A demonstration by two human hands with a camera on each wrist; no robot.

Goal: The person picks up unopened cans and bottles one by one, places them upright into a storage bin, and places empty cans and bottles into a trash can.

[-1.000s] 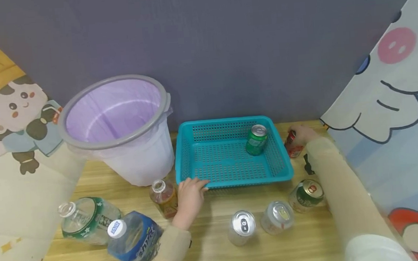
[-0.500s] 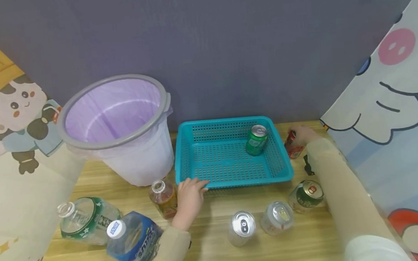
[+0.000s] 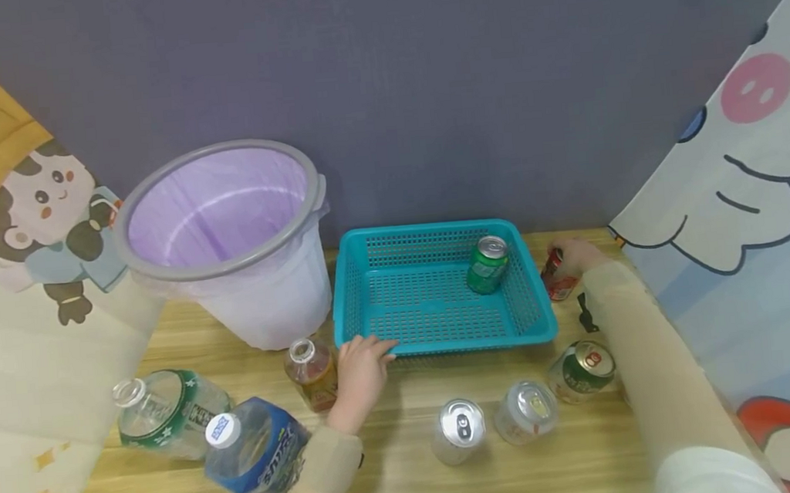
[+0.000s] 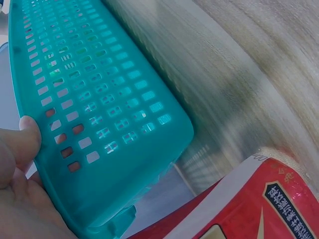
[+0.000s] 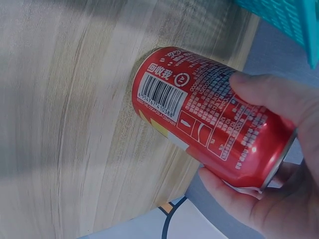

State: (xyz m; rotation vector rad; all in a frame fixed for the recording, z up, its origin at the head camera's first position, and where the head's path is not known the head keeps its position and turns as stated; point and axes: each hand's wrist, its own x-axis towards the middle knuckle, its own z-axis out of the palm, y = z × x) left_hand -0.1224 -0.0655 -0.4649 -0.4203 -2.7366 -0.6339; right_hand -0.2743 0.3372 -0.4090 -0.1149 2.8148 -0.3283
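My left hand grips the near-left rim of a turquoise plastic basket, with the thumb outside the rim in the left wrist view and the other fingers partly hidden behind it. Inside the basket, toward its right end, stands a green soda can. Right of the basket, my right hand holds a red Coca-Cola can around its upper part. That can stands on the wooden table, its barcode showing in the right wrist view.
A lined bin stands left of the basket. Plastic bottles stand front left: one amber-tinted, one green-labelled, one blue-labelled. In front of the basket are two silvery cans and a green-and-gold can. A grey wall rises behind.
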